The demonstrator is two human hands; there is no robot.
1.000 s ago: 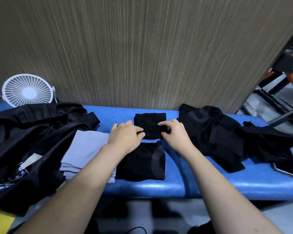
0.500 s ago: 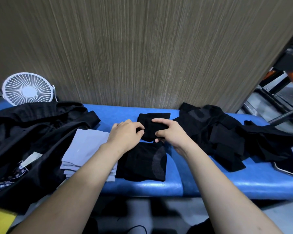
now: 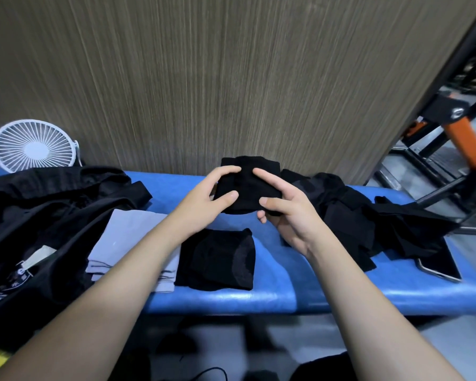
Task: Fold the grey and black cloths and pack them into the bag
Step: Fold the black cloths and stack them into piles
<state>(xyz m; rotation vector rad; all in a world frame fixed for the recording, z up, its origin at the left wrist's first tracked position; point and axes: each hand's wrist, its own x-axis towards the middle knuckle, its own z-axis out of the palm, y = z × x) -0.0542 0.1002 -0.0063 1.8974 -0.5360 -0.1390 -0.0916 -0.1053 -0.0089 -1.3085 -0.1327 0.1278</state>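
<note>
Both hands, left hand and right hand, pinch the folded black cloth above the bench, the bag lying nearer the left.

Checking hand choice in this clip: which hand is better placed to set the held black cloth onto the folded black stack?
Probably the left hand: it grips the folded black cloth alongside the right hand, and the folded black stack lies nearer its side.

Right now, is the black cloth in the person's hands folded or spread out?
Folded: the black cloth is a small compact bundle, gripped between left hand and right hand.
</note>
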